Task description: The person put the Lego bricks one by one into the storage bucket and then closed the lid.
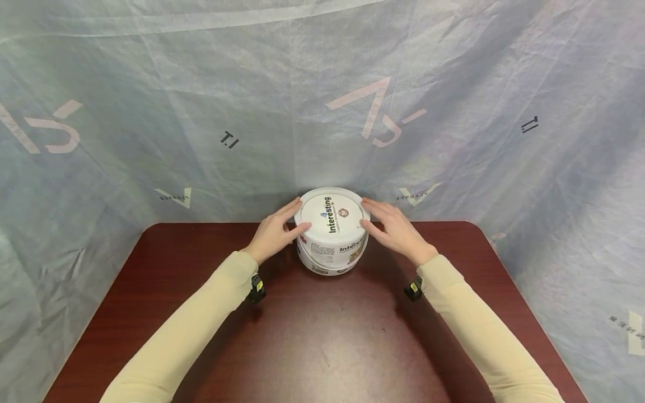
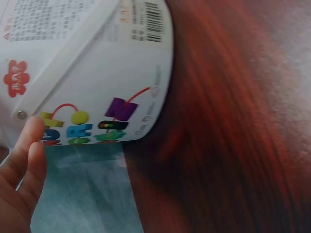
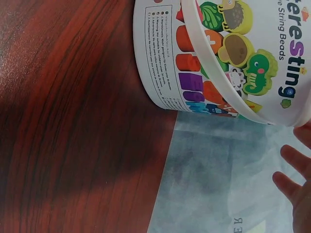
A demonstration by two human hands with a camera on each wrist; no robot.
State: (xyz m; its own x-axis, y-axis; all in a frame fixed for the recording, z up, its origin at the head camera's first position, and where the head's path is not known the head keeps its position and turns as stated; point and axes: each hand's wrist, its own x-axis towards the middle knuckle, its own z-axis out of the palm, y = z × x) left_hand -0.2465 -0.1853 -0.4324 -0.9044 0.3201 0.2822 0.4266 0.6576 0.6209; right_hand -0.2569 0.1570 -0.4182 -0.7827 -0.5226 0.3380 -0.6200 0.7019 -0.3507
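A round white bucket (image 1: 322,254) of string beads stands upright at the back of the table, its lid (image 1: 314,211) reading "Interesting". My left hand (image 1: 276,230) touches the lid's left rim, thumb at the front and fingers further back, fairly straight. On the opposite rim my right hand (image 1: 395,228) rests likewise, its fingers spread. In the left wrist view the bucket's white handle (image 2: 68,60) slants down across a printed side, and fingertips (image 2: 36,128) show near its rivet. Coloured bead pictures cover the bucket (image 3: 194,80) in the right wrist view. The bucket's inside is hidden by the lid.
The dark red wooden table (image 1: 327,336) has rounded back corners. Grey printed fabric (image 1: 262,84) hangs close behind the bucket and along both sides. Small black devices (image 1: 256,288) are strapped at both wrists, over pale sleeves.
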